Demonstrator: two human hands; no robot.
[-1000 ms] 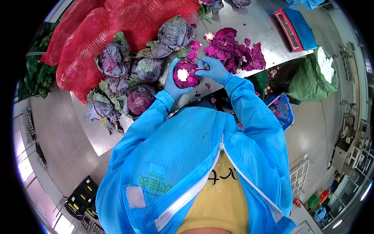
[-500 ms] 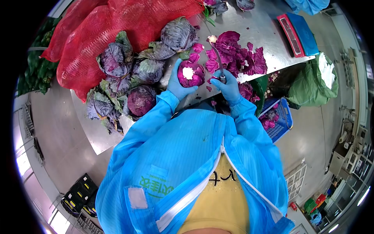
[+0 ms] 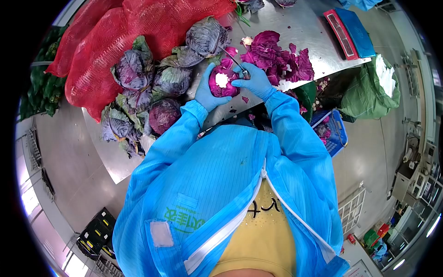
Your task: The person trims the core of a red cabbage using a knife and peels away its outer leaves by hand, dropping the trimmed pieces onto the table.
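My left hand (image 3: 208, 94), in a blue glove, is wrapped round a trimmed purple cabbage (image 3: 223, 81) whose white cut stem faces up. A knife (image 3: 235, 61) with a thin blade is gripped in my right hand (image 3: 255, 83), its blade pointing up and left over the table. My right fingertips are at the right side of the cabbage. Loose purple leaves (image 3: 272, 55) are piled just beyond my right hand. Whole cabbages with dull outer leaves (image 3: 173, 82) lie to the left of my left hand.
Red mesh sacks (image 3: 129, 41) cover the steel table's (image 3: 307, 27) back left. A red and blue box (image 3: 349, 34) stands at the right. Beside the table are a green bag (image 3: 369, 94), a blue basket (image 3: 339, 134) and a green container (image 3: 306, 98).
My right hand has moved away from the cabbage and back to its side, with the knife tilting from near upright to up-left. The cabbage stays in my left hand, shifted slightly.
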